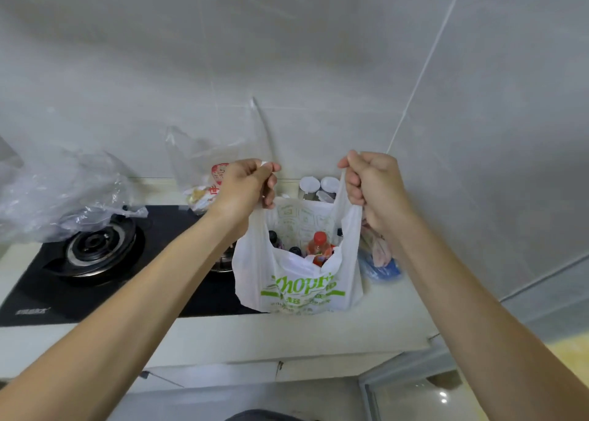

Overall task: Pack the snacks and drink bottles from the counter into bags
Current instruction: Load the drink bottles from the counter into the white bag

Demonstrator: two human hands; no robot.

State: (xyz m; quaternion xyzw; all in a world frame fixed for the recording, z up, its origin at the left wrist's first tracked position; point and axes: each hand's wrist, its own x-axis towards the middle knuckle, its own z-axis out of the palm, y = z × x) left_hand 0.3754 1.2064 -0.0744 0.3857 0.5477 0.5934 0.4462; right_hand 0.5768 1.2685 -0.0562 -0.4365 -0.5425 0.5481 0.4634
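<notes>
Between the left hand (247, 186) and the right hand (371, 184) hangs the shopping bag (296, 280), one handle in each fist, its base on the counter (382, 318) below them; inside it, under the gap between the hands, stand a capped bottle (318, 247) and other bottle tops. Just behind the hands two lidded jars (319, 186) stand against the wall, and a snack packet in a clear bag (207, 178) sits behind the left hand. Left of the left arm lies the stove (95, 251) with a crumpled plastic bag (63, 200) on its far corner, while a small pouch (379, 261) lies under the right wrist, beside the shopping bag.
</notes>
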